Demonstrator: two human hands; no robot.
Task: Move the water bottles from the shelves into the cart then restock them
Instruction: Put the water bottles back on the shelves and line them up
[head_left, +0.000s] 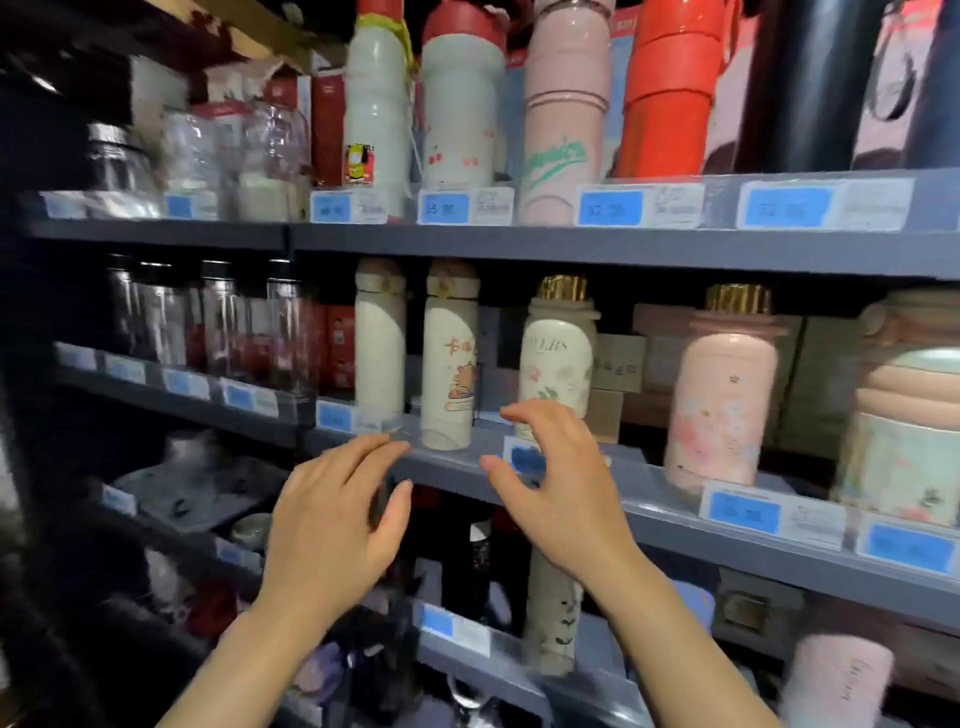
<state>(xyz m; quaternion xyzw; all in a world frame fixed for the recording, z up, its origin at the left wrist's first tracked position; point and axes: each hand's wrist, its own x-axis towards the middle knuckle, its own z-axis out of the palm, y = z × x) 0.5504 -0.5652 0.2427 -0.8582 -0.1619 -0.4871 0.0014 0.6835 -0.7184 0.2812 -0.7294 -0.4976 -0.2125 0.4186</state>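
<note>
Cream bottle (449, 358), cartoon animal print, beige cap, upright on middle shelf (675, 512). Left hand (332, 525), right hand (561, 493) just near side, fingers spread, holding nothing.

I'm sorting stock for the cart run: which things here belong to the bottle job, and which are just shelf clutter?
Job:
cream cartoon bottle
plain cream bottle
floral gold-cap bottle
pink gold-cap bottle
left hand
right hand

Not the job:
price tags
cardboard boxes

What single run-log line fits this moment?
left hand open | right hand open | both flank cream cartoon-printed bottle | grey metal shelf
</note>
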